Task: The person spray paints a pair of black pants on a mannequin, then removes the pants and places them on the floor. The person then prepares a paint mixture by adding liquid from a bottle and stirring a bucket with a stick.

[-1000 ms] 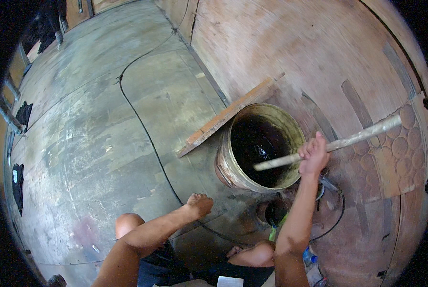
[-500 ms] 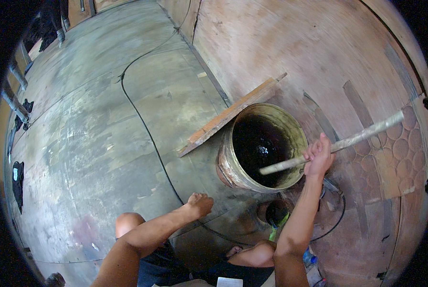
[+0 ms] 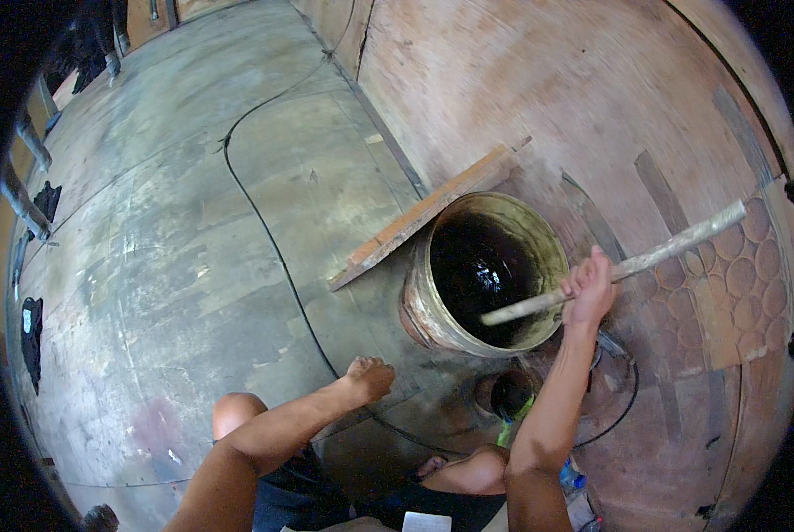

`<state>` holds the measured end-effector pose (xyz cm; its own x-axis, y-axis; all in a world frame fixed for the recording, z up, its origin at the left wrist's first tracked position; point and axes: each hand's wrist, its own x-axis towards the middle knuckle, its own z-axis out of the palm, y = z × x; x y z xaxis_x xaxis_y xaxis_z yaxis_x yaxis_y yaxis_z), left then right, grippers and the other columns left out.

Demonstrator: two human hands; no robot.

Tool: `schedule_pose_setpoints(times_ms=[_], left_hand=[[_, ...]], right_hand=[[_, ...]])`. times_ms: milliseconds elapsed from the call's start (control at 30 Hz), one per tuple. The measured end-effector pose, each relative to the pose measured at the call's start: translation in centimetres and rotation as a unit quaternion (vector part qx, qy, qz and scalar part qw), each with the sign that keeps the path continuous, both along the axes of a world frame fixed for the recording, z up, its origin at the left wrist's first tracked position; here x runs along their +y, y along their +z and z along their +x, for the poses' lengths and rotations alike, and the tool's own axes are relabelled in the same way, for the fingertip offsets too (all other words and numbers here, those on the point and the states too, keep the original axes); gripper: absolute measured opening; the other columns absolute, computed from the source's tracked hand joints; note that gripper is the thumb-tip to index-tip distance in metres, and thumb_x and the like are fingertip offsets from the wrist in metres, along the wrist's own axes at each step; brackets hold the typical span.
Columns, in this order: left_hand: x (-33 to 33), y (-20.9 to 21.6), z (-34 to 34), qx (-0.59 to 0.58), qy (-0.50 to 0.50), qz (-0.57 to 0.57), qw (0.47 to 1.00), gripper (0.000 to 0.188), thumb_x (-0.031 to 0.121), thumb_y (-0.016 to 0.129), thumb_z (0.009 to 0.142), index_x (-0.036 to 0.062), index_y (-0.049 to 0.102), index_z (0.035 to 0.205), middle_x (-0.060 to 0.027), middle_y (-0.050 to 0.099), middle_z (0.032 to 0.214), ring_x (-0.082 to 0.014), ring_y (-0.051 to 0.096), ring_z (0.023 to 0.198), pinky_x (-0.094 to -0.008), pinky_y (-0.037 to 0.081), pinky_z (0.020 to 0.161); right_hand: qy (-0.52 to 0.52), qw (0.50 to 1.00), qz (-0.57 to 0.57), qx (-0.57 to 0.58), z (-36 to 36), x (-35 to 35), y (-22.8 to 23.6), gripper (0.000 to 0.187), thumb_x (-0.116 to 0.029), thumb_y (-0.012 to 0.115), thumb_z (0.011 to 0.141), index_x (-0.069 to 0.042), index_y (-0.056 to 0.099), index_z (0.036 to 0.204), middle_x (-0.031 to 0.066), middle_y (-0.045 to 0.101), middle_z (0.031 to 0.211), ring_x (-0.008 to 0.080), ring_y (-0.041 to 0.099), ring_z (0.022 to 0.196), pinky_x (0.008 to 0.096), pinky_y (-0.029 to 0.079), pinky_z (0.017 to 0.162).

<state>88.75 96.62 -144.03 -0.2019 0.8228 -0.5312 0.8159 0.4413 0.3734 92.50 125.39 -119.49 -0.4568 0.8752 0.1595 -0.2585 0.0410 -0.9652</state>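
Note:
My right hand is wrapped round a long pale stick, which slants across the rim of a large bucket. The stick's lower left end is over the bucket's opening, and its other end points up to the right. Inside the bucket is a dark, shiny surface that reflects light. My left hand is curled into a fist in front of my knee, left of the bucket and apart from it. Nothing sticks out of that fist.
A wooden board lies behind the bucket. A small dark pot with a green strip stands in front of it. A black cable runs over the stained floor. Round marks cover a patch at right. A blue-capped bottle is beside me.
The stick's upper right end has dipped slightly, while my right hand keeps its grip. The reflection in the bucket has changed shape. My left hand has stayed where it was.

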Motion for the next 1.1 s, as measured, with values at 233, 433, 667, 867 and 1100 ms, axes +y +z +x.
schedule_pose_setpoints(times_ms=[233, 433, 667, 867, 1100], left_hand=[[-0.1, 0.5, 0.1, 0.001, -0.001, 0.007, 1.0, 0.038, 0.039, 0.068, 0.089, 0.005, 0.067, 0.107, -0.0181, 0.072, 0.102, -0.036, 0.07, 0.099, -0.0479, 0.057, 0.081], [0.0, 0.9, -0.1, -0.005, 0.009, 0.003, 1.0, 0.033, 0.033, 0.067, 0.089, 0.0056, 0.069, 0.106, -0.017, 0.072, 0.104, -0.0348, 0.07, 0.1, -0.0469, 0.057, 0.08], [-0.2, 1.4, 0.0, 0.013, 0.025, 0.009, 1.0, 0.028, 0.028, 0.068, 0.087, 0.0053, 0.071, 0.104, -0.0166, 0.073, 0.108, -0.0327, 0.07, 0.103, -0.0457, 0.057, 0.08], [0.0, 1.2, 0.1, 0.005, 0.011, 0.015, 1.0, 0.028, 0.03, 0.07, 0.087, 0.0061, 0.072, 0.101, -0.0162, 0.074, 0.102, -0.0327, 0.071, 0.1, -0.0447, 0.057, 0.078], [-0.2, 0.9, -0.1, 0.021, 0.023, 0.027, 0.999, 0.03, 0.031, 0.071, 0.085, 0.0056, 0.073, 0.101, -0.0169, 0.074, 0.1, -0.033, 0.071, 0.098, -0.0451, 0.058, 0.078]], right_hand=[[-0.158, 0.978, 0.072, 0.117, -1.6, 0.2, -2.1, 0.036, -0.021, 0.061, 0.096, -0.015, 0.04, 0.068, -0.0051, 0.032, 0.054, 0.0083, 0.029, 0.043, 0.0293, 0.028, 0.043], [-0.019, 0.997, -0.036, 0.063, 0.0, 1.6, -1.8, 0.038, -0.026, 0.064, 0.094, -0.015, 0.038, 0.067, -0.004, 0.031, 0.054, 0.0086, 0.029, 0.043, 0.0286, 0.026, 0.04], [-0.216, 0.968, 0.108, 0.07, -0.1, 1.8, -1.7, 0.034, -0.023, 0.065, 0.094, -0.011, 0.045, 0.069, -0.0033, 0.037, 0.056, 0.0086, 0.036, 0.045, 0.028, 0.028, 0.04], [-0.05, 0.994, -0.021, 0.099, -1.1, 0.4, -3.1, 0.043, -0.028, 0.059, 0.096, -0.017, 0.033, 0.064, -0.0038, 0.028, 0.052, 0.0094, 0.026, 0.043, 0.0285, 0.026, 0.044], [-0.181, 0.98, 0.076, 0.02, 0.2, 2.1, -0.6, 0.033, -0.025, 0.063, 0.095, -0.011, 0.044, 0.071, -0.0032, 0.035, 0.055, 0.0095, 0.034, 0.043, 0.0288, 0.03, 0.04]])
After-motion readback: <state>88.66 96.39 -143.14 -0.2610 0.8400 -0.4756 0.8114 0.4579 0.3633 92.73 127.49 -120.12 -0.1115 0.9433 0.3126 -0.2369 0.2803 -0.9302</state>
